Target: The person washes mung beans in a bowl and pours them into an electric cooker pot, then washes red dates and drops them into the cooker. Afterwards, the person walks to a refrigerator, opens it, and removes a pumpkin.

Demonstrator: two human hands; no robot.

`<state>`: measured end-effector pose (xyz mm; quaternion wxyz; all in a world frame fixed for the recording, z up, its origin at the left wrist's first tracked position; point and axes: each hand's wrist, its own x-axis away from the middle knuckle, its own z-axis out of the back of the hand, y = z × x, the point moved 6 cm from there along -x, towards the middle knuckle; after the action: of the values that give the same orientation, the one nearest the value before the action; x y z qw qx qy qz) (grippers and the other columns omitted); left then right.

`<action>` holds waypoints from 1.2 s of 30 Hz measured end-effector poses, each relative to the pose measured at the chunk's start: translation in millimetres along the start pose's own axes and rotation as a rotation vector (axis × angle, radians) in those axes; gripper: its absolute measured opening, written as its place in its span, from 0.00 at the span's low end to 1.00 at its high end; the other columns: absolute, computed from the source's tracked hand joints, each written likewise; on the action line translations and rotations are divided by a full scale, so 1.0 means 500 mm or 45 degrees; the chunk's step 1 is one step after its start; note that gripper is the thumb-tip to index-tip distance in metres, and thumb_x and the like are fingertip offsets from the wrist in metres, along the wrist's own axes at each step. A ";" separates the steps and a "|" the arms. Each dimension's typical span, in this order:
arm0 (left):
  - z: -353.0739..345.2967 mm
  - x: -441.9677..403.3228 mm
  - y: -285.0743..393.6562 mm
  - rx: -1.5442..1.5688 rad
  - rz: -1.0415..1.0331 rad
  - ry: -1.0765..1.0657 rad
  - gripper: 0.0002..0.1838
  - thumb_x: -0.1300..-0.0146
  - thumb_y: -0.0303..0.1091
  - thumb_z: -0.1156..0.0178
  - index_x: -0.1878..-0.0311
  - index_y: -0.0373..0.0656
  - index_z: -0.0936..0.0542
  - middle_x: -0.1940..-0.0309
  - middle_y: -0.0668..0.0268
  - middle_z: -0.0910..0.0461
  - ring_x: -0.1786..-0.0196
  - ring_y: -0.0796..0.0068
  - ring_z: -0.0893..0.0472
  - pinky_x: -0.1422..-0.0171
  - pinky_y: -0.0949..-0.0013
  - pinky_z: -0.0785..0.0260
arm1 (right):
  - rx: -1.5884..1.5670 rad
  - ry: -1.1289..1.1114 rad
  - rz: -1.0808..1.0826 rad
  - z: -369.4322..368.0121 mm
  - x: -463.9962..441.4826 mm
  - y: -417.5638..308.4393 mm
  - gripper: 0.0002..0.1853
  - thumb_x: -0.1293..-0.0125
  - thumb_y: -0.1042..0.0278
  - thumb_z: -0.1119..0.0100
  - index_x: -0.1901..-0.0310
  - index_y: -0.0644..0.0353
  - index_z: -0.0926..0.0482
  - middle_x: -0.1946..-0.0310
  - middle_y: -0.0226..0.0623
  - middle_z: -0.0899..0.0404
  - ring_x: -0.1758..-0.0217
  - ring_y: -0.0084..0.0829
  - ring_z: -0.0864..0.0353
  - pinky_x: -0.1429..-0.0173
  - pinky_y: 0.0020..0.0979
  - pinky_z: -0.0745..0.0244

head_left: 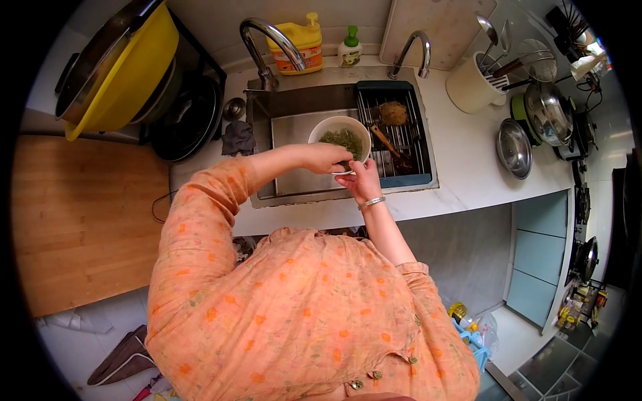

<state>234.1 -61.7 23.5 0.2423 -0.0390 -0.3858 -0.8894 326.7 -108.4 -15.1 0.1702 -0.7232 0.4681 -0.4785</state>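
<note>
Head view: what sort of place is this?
Most likely a home kitchen: there's a sink, a ladle standing in a white utensil holder, and a white bowl of something green.

A yellow jug (309, 41) and a green-topped pump bottle (349, 53) stand far on the tabletop (461, 150); a utensil holder (469, 90) and steel bowl (514, 148) sit right, a wooden surface (87, 227) left.

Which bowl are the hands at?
The white bowl over the sink, holding green bits; the left hand and right hand are at its near edge. The metal bowl sits apart on the right-hand counter.
</note>
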 end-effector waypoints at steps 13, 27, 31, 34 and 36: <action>0.074 -0.022 0.028 -0.533 0.212 0.188 0.13 0.45 0.43 0.46 0.72 0.43 0.23 0.73 0.56 0.23 0.67 0.57 0.23 0.63 0.58 0.32 | 0.047 -0.046 -0.024 -0.019 0.011 0.013 0.16 0.43 0.72 0.51 0.54 0.60 0.41 0.62 0.43 0.29 0.71 0.40 0.20 0.72 0.31 0.20; 0.051 0.025 0.026 -0.608 0.066 0.340 0.18 0.48 0.48 0.43 0.60 0.47 0.27 0.63 0.59 0.29 0.61 0.58 0.25 0.59 0.58 0.32 | 0.001 -0.030 -0.004 -0.019 0.013 0.010 0.16 0.43 0.71 0.51 0.55 0.61 0.42 0.62 0.44 0.29 0.72 0.38 0.21 0.71 0.30 0.21; 0.029 0.024 0.012 -0.355 0.062 0.188 0.16 0.44 0.46 0.45 0.58 0.46 0.28 0.67 0.56 0.28 0.63 0.54 0.25 0.61 0.56 0.34 | -0.006 -0.024 0.001 -0.016 0.010 0.011 0.15 0.43 0.71 0.51 0.56 0.61 0.42 0.63 0.44 0.30 0.71 0.38 0.21 0.71 0.31 0.21; 0.016 0.017 0.005 -0.176 0.046 0.072 0.14 0.43 0.43 0.47 0.58 0.45 0.29 0.67 0.54 0.26 0.62 0.53 0.25 0.60 0.55 0.34 | -0.023 0.002 -0.009 -0.013 0.010 0.012 0.15 0.43 0.71 0.51 0.56 0.61 0.42 0.63 0.44 0.29 0.70 0.38 0.21 0.71 0.31 0.20; 0.014 0.015 0.006 -0.097 0.031 0.005 0.14 0.43 0.42 0.48 0.58 0.44 0.29 0.67 0.53 0.25 0.63 0.53 0.25 0.60 0.55 0.34 | -0.041 0.000 -0.014 -0.014 0.004 0.013 0.17 0.43 0.71 0.50 0.54 0.63 0.43 0.63 0.45 0.29 0.71 0.37 0.20 0.73 0.30 0.20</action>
<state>228.0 -61.7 32.2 0.2523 -0.0514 -0.3507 -0.9004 317.4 -112.0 -15.1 0.1559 -0.7283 0.4719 -0.4718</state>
